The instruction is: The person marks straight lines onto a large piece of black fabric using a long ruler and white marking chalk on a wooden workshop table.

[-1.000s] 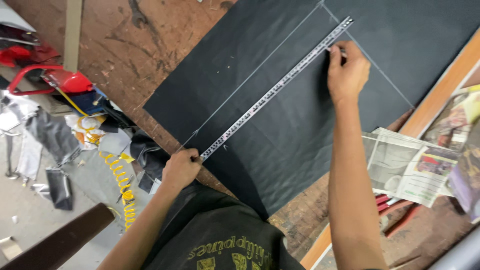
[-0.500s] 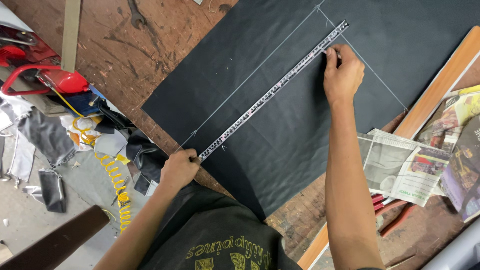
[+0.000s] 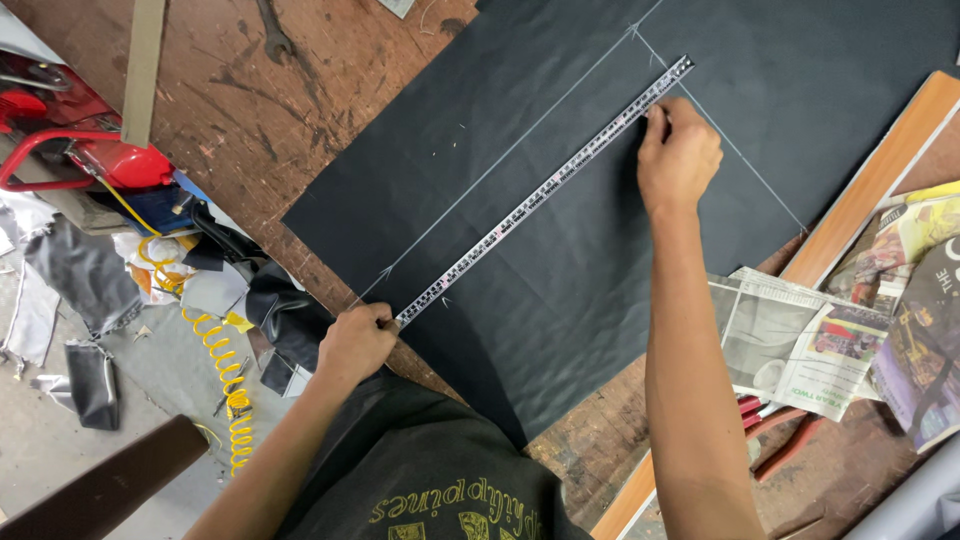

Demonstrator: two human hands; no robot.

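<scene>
ruler (image 3: 545, 190): laid diagonally on black sheet (image 3: 520, 130), long axis near-left to far-right
left hand (image 3: 355, 343): near end pinched under curled fingers
right hand (image 3: 680, 155): fingers closed, pressed beside far end

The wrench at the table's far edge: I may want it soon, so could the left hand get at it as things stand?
Probably not at once: the left hand pins the ruler, and the wrench lies far across bare table, nothing blocking.

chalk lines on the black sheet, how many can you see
2. One long chalk line runs beside the ruler, which the left hand and right hand hold on the black sheet. A shorter line crosses toward the wooden strip. Others may be hidden.
</scene>
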